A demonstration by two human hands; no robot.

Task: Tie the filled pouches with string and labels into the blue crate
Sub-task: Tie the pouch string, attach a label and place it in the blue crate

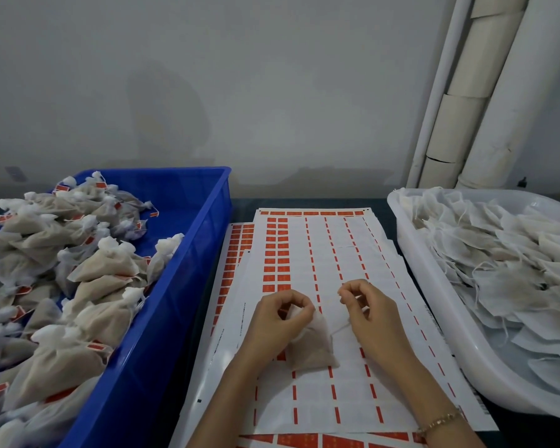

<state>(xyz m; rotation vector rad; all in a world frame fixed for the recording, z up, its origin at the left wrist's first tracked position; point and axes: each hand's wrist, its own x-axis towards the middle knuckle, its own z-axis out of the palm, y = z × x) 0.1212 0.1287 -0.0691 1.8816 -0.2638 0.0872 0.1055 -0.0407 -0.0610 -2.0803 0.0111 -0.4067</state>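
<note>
The left hand's point(277, 323) fingers point(299, 302) pinch the neck of a filled pouch point(311, 349) lying on label sheets point(337, 253) mid-surface. The right hand point(374, 318) pinches its string point(340, 328) (thin, white). The blue crate point(175, 286) sits at the left edge.

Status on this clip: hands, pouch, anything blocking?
Left hand grips pouch neck. Right hand pinches string. Pouch on label sheets, not yet in crate. Nothing between it and crate.

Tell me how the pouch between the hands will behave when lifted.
Probably floppy: the pouch sags in a soft wedge below the left hand gripping its neck. Likely light: thin fabric, small fill. Unlikely to roll; it lies slumped on the sheet.
</note>
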